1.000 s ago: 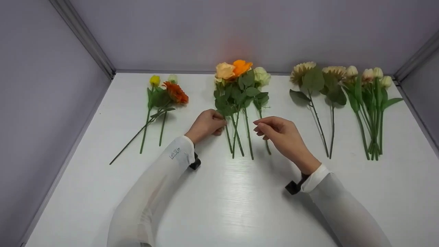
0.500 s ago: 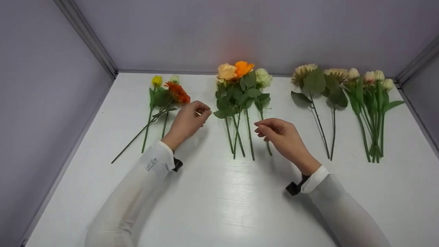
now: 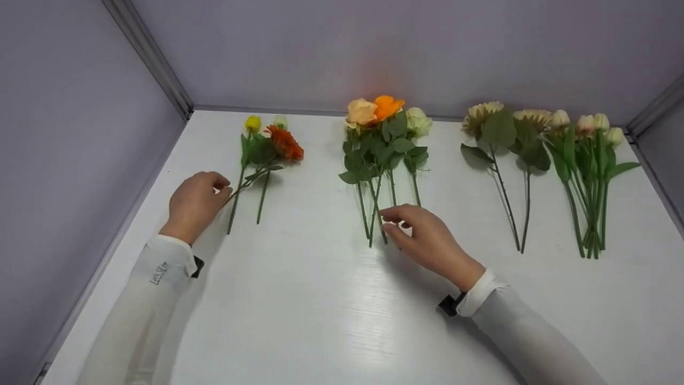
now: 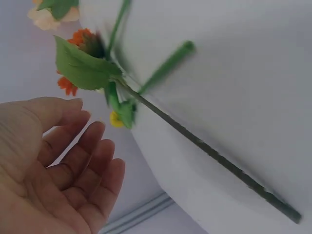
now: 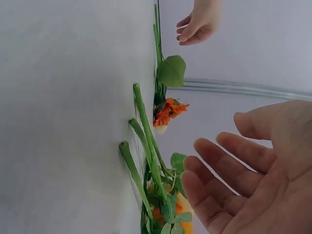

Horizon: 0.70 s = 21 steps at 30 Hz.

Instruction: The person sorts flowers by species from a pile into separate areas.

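Observation:
My left hand (image 3: 197, 203) hovers by the stem of an orange-red gerbera-like flower (image 3: 287, 143). In the left wrist view its bent fingers hold nothing, and the brown-green stem (image 4: 200, 144) lies apart from them. A yellow tulip (image 3: 253, 124) and a pale flower (image 3: 280, 122) lie with that flower. My right hand (image 3: 425, 235) hangs over the lower stems of the middle group, holding nothing. This group has a peach rose (image 3: 362, 112), an orange rose (image 3: 388, 108) and a pale green rose (image 3: 418, 122).
On the right lie two cream flowers (image 3: 482, 117) with broad leaves, beside a bunch of pale tulips (image 3: 586, 124). Grey panels (image 3: 299, 53) stand behind and at the sides of the white table (image 3: 299, 321).
My left hand has moved left, away from the middle group to the orange-red flower's stem. My right hand has shifted slightly left and nearer to me. The flowers have kept their arrangement.

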{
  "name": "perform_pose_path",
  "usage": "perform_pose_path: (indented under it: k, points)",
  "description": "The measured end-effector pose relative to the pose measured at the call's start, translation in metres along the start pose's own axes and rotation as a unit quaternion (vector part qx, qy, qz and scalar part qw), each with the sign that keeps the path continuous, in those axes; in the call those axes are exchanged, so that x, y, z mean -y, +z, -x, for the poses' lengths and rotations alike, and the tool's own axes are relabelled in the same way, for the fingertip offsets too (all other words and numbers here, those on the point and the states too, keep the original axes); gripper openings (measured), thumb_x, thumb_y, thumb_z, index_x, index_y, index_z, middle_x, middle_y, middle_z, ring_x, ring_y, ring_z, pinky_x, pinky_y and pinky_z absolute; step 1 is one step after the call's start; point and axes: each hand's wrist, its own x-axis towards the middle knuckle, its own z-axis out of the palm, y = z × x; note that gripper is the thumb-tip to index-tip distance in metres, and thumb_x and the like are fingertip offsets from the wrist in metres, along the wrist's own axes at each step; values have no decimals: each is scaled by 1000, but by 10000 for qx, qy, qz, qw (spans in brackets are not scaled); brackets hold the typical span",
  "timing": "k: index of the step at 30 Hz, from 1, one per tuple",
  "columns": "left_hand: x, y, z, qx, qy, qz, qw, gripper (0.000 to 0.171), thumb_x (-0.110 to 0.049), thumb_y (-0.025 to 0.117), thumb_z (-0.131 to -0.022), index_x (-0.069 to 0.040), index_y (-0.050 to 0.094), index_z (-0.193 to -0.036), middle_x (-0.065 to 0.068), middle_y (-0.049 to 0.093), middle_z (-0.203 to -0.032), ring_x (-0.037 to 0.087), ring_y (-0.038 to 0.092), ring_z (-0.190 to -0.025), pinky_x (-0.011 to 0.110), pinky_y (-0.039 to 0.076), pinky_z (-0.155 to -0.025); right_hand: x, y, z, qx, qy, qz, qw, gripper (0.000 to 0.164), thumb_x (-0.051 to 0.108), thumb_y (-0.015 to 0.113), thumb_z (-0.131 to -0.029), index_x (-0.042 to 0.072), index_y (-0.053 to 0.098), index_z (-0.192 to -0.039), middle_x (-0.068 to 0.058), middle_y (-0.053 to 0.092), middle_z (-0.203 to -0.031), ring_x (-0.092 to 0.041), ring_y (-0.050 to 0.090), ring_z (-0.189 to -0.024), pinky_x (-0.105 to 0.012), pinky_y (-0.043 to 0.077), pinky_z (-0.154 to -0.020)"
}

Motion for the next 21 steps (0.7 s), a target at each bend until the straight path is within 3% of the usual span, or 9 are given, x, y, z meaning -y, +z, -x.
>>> perform_pose_path:
  k: [4, 8, 13, 21]
  points:
    - [19, 4, 8, 252, -203, -268, 9991, 33, -20, 62, -102, 4, 70, -123, 24, 68, -120, 41, 65, -103, 54, 52, -80, 7, 12, 5, 515, -762, 1120, 9894, 42, 29, 68, -101, 10, 63, -138, -5, 65, -132, -25, 57, -125, -45, 47, -104]
    - [28, 8, 11, 370, -349, -378, 9980, 31, -19, 62, -101, 4, 70, -121, 24, 69, -118, 40, 66, -100, 53, 53, -79, 13, 18, 10, 1036, -1082, 1718, 9737, 50, 32, 68, -101, 12, 58, -145, -8, 59, -141, -31, 48, -136, -48, 38, -114]
    - [31, 11, 11, 424, -397, -434, 9974, 27, -18, 61, -101, 2, 72, -116, 21, 70, -114, 38, 67, -98, 54, 53, -80, 16, 19, 14, 1285, -1067, 1857, 9683, 53, 33, 68, -101, 11, 55, -147, -10, 55, -146, -35, 41, -143, -49, 31, -118]
    - [32, 12, 13, 402, -444, -474, 9971, 22, -14, 58, -100, 1, 74, -107, 19, 72, -106, 34, 66, -89, 50, 53, -75, 15, 18, 10, 1269, -1206, 1773, 9685, 50, 28, 69, -100, 10, 57, -144, -11, 58, -142, -37, 43, -141, -49, 31, -119]
